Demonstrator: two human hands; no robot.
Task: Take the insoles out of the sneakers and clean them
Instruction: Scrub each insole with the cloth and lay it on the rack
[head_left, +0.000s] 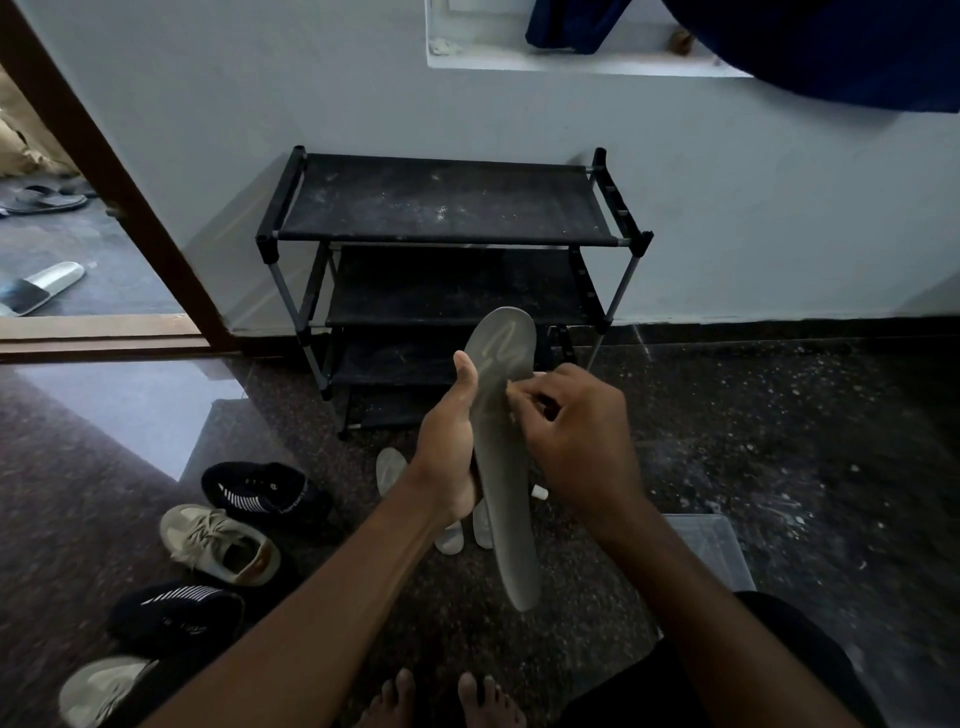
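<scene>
My left hand wraps the long grey insole, held upright above the speckled floor, while my right hand pinches something small and pale against its smooth face.

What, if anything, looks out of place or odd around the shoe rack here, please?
The shoe rack holds no shoes and its top shelf is dusty; four sneakers lie scattered on the floor to its left, pointing different ways.

Black shoe rack against pale wall; dark speckled floor.
</scene>
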